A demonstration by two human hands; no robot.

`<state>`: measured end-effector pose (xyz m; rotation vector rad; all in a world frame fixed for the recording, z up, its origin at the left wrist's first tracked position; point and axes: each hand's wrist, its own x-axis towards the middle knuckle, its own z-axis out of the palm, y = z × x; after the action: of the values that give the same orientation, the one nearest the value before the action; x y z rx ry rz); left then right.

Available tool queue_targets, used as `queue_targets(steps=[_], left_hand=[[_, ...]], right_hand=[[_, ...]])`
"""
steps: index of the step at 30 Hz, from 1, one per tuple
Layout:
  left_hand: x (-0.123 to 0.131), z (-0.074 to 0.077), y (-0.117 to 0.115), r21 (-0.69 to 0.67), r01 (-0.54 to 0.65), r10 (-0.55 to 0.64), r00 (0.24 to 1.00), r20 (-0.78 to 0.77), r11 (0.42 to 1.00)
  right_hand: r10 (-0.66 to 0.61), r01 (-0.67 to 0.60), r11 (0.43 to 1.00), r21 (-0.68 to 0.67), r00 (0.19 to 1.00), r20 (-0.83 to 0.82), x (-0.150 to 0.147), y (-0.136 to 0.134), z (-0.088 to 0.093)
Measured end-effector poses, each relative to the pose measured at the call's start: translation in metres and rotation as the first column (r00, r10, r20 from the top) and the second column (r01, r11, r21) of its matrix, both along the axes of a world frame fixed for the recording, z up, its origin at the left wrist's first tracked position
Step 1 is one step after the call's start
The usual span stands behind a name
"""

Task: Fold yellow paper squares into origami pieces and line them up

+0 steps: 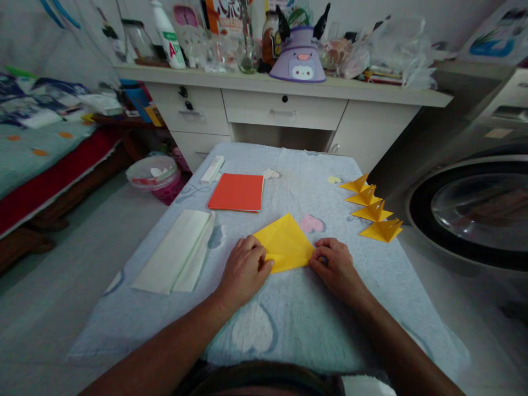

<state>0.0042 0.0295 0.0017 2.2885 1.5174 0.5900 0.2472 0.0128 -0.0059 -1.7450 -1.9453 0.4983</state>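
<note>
A sheet of yellow origami paper [287,240] lies turned at an angle on the cloth-covered table, a fold showing along its near left part. My left hand [246,265] pinches its left corner, thumb on top and fingers curled. At the opposite corner my right hand [333,265] grips the paper between thumb and forefinger. Beyond my right hand, several folded yellow paper cranes [380,230] stand in a row along the table's right side. Farther back on the left is a stack of orange-red paper [236,192].
A folded pale cloth or paper [175,252] lies left of my hands, with a small white box [212,170] behind it. The table has a blue patterned cloth [251,324]. A white cabinet [284,107] stands beyond, a washing machine [474,165] right, a pink bin [154,176] left.
</note>
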Motion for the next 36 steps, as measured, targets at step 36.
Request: queue_targets(steps=[36], left_hand=[[-0.0006,-0.0006,0.0004,-0.018,-0.21,0.21,0.978,0.005,0.978]], right_hand=[[-0.023,0.022,0.999,0.029,0.999,0.04,-0.0022,-0.0037,-0.0013]])
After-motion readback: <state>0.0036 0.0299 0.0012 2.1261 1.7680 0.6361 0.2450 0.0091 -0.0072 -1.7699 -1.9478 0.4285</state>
